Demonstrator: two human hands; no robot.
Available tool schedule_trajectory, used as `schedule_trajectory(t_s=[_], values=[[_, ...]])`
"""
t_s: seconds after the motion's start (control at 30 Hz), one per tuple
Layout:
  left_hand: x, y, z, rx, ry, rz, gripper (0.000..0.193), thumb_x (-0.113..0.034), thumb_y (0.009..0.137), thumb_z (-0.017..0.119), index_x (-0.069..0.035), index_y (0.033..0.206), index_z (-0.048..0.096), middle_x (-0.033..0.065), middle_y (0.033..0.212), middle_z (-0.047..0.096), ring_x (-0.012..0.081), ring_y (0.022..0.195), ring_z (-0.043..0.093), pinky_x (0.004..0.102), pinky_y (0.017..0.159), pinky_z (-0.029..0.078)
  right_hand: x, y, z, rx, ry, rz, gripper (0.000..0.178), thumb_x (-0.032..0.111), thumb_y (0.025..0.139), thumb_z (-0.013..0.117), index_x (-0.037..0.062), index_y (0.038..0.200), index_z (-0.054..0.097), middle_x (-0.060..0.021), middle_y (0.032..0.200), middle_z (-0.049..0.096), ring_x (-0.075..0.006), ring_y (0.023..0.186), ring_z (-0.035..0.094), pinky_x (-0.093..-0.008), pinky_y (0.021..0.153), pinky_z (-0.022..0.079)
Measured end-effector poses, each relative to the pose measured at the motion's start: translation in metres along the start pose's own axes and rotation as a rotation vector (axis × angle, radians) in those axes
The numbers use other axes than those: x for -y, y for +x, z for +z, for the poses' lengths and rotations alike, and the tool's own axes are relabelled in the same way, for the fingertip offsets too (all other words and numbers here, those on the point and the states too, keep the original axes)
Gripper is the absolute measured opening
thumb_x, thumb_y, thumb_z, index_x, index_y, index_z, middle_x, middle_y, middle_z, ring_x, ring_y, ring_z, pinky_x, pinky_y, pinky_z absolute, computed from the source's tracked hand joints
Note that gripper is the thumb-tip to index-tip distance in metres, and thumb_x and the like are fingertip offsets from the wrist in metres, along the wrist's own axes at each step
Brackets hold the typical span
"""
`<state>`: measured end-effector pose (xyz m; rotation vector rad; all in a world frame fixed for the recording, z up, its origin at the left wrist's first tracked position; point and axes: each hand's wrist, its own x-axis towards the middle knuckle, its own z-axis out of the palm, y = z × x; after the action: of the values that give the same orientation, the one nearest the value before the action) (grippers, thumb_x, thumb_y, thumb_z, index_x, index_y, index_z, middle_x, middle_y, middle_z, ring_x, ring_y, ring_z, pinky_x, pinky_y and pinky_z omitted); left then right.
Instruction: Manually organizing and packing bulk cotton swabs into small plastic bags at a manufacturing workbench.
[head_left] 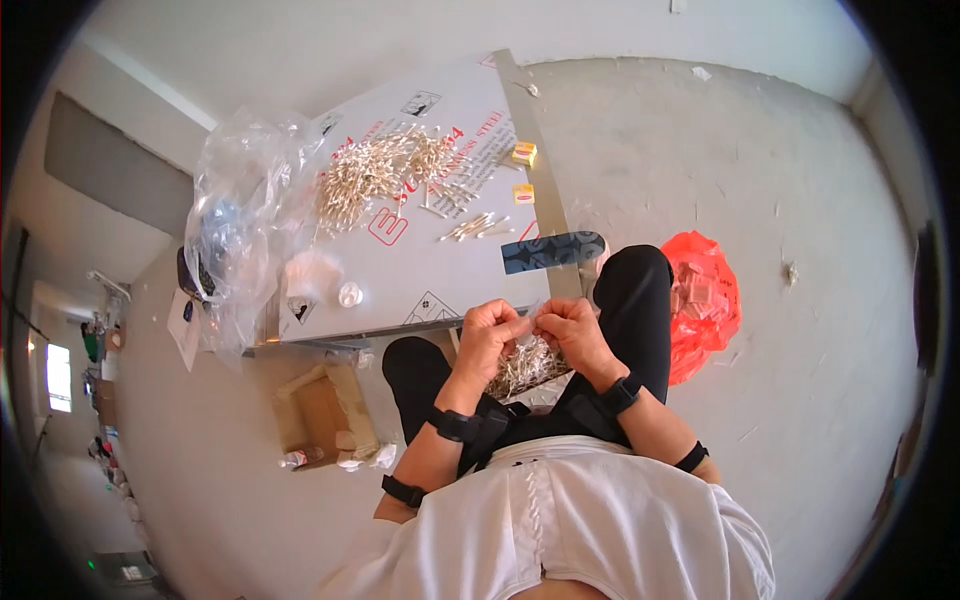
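Note:
Above my lap, my left hand (490,338) and my right hand (572,335) meet with fingertips pinched. Between them is a small whitish, see-through piece (537,308) that looks like thin plastic film; its exact kind is too small to make out. Just beneath my hands, between my thighs, lies a heap of cotton swabs (525,370) in a container mostly hidden by my hands and legs. On the table (400,265) ahead, a big pile of cotton swabs (370,180) spreads out, with a smaller bunch of swabs (478,227) nearer to me.
Two small yellow boxes (523,194) and a dark patterned strip (553,252) lie along the table's right edge. A clear plastic bag (245,190) covers its left side. An open cardboard box (310,420) and a red bag of packs (703,300) stand on the floor.

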<state>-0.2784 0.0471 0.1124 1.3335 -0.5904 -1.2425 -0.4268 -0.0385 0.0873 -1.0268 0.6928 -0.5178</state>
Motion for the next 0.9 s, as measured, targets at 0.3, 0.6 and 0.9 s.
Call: schedule_trajectory(t_s=[0.3,0.6,0.9], values=[[0.003,0.005,0.017,0.01,1.027,0.802,0.029,0.006,0.074,0.059,-0.005,0.101,0.061,0.0132,0.087,0.06,0.0375,0.083,0.061,0.0429,0.069,0.052,0.017,-0.017,0.017,-0.135,-1.353,-0.563,0.01,0.013,0.073,0.063,0.0031,0.073,0.063,-0.0173,0.072,0.067,-0.0342,0.066,0.067,-0.044,0.063,0.055],[0.023,0.089,0.032,0.042,0.769,0.576,0.009,0.004,0.081,0.059,-0.001,0.088,0.059,0.0106,0.073,0.063,0.023,0.063,0.063,0.0332,0.058,0.049,0.004,-0.002,-0.035,-0.515,-0.68,-0.51,0.019,0.019,0.084,0.069,0.0015,0.083,0.061,-0.0104,0.075,0.06,-0.0223,0.063,0.059,-0.0334,0.056,0.049],[0.036,0.187,0.09,0.199,0.456,0.307,0.01,0.002,0.083,0.068,-0.002,0.08,0.059,0.0024,0.069,0.065,0.0061,0.062,0.058,0.022,0.055,0.045,-0.024,0.054,-0.097,-0.378,0.932,0.003,0.015,0.016,0.094,0.065,0.0008,0.094,0.066,0.0018,0.074,0.059,-0.0056,0.059,0.048,-0.0221,0.049,0.038]])
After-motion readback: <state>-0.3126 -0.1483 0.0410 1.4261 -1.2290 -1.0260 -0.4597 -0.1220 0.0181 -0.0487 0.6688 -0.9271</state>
